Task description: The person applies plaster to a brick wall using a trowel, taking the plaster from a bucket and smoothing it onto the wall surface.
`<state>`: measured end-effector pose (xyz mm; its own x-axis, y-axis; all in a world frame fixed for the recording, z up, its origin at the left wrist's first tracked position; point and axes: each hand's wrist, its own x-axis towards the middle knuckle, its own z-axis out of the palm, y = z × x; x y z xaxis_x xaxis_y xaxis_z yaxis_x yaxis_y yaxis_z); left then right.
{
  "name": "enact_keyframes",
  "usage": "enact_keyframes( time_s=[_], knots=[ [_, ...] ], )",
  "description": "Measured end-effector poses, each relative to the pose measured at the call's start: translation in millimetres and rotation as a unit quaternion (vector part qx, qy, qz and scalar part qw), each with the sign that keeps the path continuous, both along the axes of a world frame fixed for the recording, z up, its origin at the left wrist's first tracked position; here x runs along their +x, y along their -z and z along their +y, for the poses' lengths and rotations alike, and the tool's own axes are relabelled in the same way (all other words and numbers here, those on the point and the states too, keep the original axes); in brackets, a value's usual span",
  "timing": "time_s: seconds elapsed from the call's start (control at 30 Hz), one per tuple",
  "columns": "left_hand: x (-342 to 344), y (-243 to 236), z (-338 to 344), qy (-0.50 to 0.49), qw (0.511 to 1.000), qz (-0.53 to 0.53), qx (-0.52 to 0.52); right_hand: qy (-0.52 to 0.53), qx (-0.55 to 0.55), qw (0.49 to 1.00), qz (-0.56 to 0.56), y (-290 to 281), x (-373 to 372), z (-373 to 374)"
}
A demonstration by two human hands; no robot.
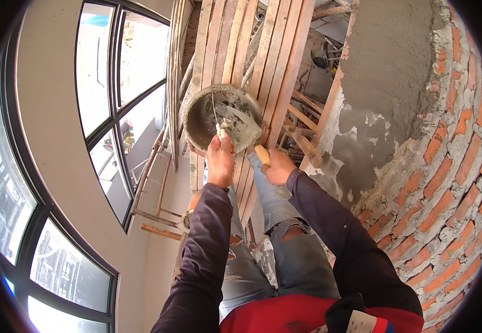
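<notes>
A round bucket (pixel 196 114) holding wet grey mortar stands on wooden scaffold planks (pixel 277 50) ahead of me. My left hand (pixel 220 158) grips the bucket's near rim, mortar smeared on its fingers. My right hand (pixel 277 166) is closed around the yellow wooden handle (pixel 262 155) of a trowel; the blade reaches into the bucket and is mostly hidden by mortar. Both arms wear dark long sleeves. My knees in torn, mortar-spattered jeans show below.
A curved red brick wall (pixel 446 211) rises on the right, partly coated with grey plaster (pixel 388 66). To the left are a pale wall (pixel 46 127) and large dark-framed windows (pixel 124 83). Below the planks, scaffold poles and timber (pixel 157 222) show a drop.
</notes>
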<state>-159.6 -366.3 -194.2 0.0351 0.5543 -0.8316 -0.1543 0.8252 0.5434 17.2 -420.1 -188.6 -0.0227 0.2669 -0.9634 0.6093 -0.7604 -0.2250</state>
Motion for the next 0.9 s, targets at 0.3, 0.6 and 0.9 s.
enact_keyframes(
  time_s=[0.3,0.6,0.9],
  knots=[
    [-86.3,58.1,-24.1,-0.129,0.973,0.193,-0.005,-0.316,0.121,0.94,-0.036,14.6,-81.8,137.2],
    [-115.7,104.8,-30.7,-0.184,0.975,0.11,-0.064,-0.487,0.138,0.861,-0.041,22.1,-65.2,41.3],
    [-114.1,126.0,-36.5,-0.293,0.954,0.026,-0.06,-0.52,0.132,0.843,-0.032,33.4,-144.8,127.3]
  ],
)
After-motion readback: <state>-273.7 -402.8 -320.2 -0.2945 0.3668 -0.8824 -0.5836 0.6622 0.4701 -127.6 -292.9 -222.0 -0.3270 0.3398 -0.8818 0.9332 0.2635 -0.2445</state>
